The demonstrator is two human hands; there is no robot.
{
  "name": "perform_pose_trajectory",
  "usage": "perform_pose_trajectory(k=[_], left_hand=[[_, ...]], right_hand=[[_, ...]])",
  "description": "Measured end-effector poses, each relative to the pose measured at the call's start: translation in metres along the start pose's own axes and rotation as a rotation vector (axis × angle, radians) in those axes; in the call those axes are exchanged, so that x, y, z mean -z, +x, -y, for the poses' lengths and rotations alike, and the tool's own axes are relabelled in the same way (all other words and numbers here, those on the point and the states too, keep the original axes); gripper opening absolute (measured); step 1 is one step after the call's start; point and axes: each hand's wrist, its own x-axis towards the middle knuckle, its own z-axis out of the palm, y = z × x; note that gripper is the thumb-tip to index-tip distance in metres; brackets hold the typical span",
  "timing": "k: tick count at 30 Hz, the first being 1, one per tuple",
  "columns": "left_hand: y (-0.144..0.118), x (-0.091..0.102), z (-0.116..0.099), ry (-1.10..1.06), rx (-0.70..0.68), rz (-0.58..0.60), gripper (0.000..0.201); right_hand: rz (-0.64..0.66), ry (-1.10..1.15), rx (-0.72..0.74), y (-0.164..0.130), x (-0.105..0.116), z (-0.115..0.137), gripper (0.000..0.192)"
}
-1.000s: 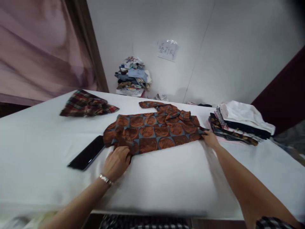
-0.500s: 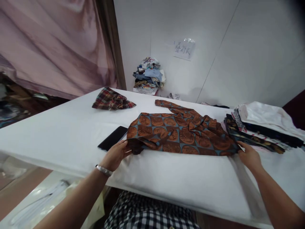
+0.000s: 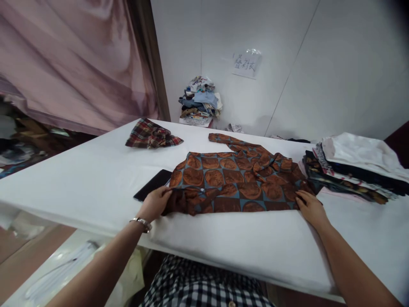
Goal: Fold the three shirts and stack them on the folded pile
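Holding a Patterned Shirt Flat at Both Ends

Lying spread across the middle of the white table [image 3: 79, 183] is a brown shirt with orange circles on a blue-grey grid [image 3: 233, 181], and every place below is told from that shirt. The left hand [image 3: 155, 204] is gripping the shirt's near left corner, fingers curled around a bunched dark fold of cloth; a metal bracelet [image 3: 140, 222] is sitting on that wrist. The right hand [image 3: 309, 206] is resting at the shirt's near right corner, fingers stretched out and lying flat on the fabric edge; whether any cloth is pinched under them cannot be told. One sleeve is trailing away from the shirt's far side toward the wall.

A black phone [image 3: 152, 184] is lying face up just beside the shirt's left edge, its corner tucked under the cloth. A crumpled plaid cloth [image 3: 151, 134] is sitting well beyond the shirt's far left. A stack of folded garments [image 3: 351, 170], topped with a white one, is standing just to the shirt's right. A heap of mixed clothes [image 3: 200, 100] is piled against the wall behind the shirt, with a paper sign [image 3: 246, 64] taped above and to the right of the heap.
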Motion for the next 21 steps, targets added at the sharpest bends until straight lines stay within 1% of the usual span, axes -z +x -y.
perform_pose_trajectory(k=[1,2,3,5,7,9,10,11,12,14,15,16,17,19,21], left_hand=[[0.0,-0.003,0.006,0.077,0.011,0.043,0.027],[-0.001,-0.003,0.01,0.154,0.03,0.053,0.03],[-0.002,-0.002,0.013,0.231,0.054,0.039,0.033],[-0.004,0.005,0.015,0.355,0.095,-0.033,0.039],[-0.005,0.014,0.01,0.406,0.076,-0.129,0.04],[-0.006,0.016,0.0,0.382,-0.029,-0.243,0.041],[-0.007,0.013,-0.006,0.346,-0.117,-0.271,0.04],[-0.009,0.008,-0.012,0.3,-0.227,-0.259,0.04],[-0.011,0.001,-0.018,0.253,-0.344,-0.208,0.039],[-0.015,-0.017,-0.029,0.194,-0.554,-0.03,0.041],[-0.017,-0.026,-0.033,0.192,-0.619,0.059,0.042],[-0.017,-0.033,-0.036,0.208,-0.648,0.125,0.04],[-0.016,-0.037,-0.038,0.234,-0.643,0.167,0.034],[-0.008,-0.038,-0.04,0.255,-0.558,0.225,0.02],[0.006,-0.03,-0.041,0.195,-0.425,0.282,0.023]], right_hand=[[-0.003,0.0,0.003,-0.001,-0.001,0.0,0.037],[-0.004,0.002,0.004,-0.001,-0.001,0.0,0.038],[-0.006,0.003,0.001,-0.001,-0.001,0.0,0.038],[-0.013,-0.001,-0.009,-0.001,-0.001,0.0,0.039],[-0.015,-0.007,-0.013,0.0,-0.001,-0.001,0.039],[-0.013,-0.01,-0.006,0.0,-0.001,-0.001,0.038],[-0.015,-0.009,-0.003,0.001,-0.001,-0.002,0.038],[-0.017,-0.007,0.001,0.001,-0.001,-0.002,0.038],[-0.018,-0.006,0.003,0.001,-0.002,-0.003,0.038],[-0.021,-0.003,0.003,0.001,-0.003,-0.004,0.039],[-0.024,-0.002,0.001,0.001,-0.004,-0.005,0.039],[-0.028,0.002,-0.002,0.001,-0.004,-0.005,0.038],[-0.031,0.009,-0.005,0.001,-0.004,-0.004,0.037],[-0.037,0.027,-0.014,0.001,-0.003,-0.001,0.035],[-0.028,0.041,-0.02,0.002,-0.001,0.004,0.034]])
